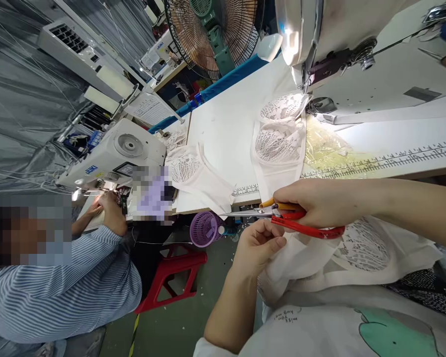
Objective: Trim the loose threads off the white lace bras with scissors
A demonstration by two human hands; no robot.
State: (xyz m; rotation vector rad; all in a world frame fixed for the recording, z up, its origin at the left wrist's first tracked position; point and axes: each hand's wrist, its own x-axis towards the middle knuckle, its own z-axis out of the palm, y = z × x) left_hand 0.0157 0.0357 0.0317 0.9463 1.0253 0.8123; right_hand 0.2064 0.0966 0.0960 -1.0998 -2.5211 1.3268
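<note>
My right hand grips red-handled thread snips, whose metal blades point left. My left hand pinches the edge of a white lace garment piece that lies across my lap, just below the blades. Another white lace piece lies on the white sewing table, under the needle area of my sewing machine.
A second lace piece hangs over the table's left edge. A ruler strip runs along the front edge. A co-worker in a striped shirt sits left at a Juki machine. A purple basket, a red stool and a fan are nearby.
</note>
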